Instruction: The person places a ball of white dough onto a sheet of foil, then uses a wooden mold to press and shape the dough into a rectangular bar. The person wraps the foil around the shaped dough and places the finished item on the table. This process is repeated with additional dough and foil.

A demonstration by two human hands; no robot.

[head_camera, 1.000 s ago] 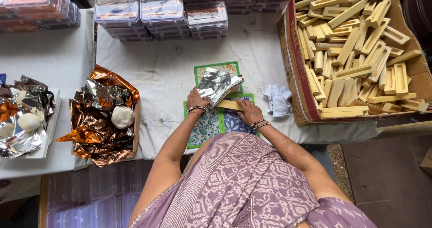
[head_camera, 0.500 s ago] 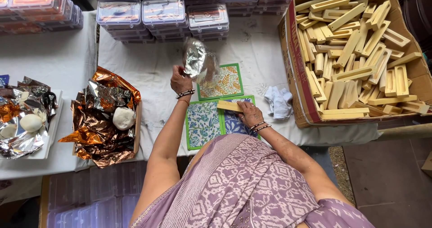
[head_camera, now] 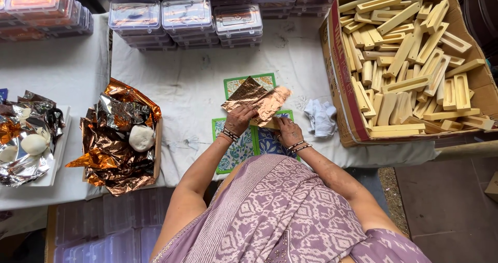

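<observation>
Two hands are working a crinkled copper foil sheet (head_camera: 257, 99): the left hand (head_camera: 239, 118) is pinching its near edge, the right hand (head_camera: 288, 131) is pressing a pale wooden block (head_camera: 265, 122) onto patterned green tiles (head_camera: 233, 149).

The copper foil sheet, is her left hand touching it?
Touching. The head view shows the left hand with its fingers on the lower edge of the copper foil sheet, which lies over the patterned tiles.

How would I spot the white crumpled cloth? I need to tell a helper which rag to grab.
Start at the big cardboard box of pale wooden blocks on the right. Just beside its left wall, on the white tablecloth, lies the crumpled cloth, right of the patterned tiles. It is the only soft, whitish-blue bundle; the rest there is shiny foil.
</observation>
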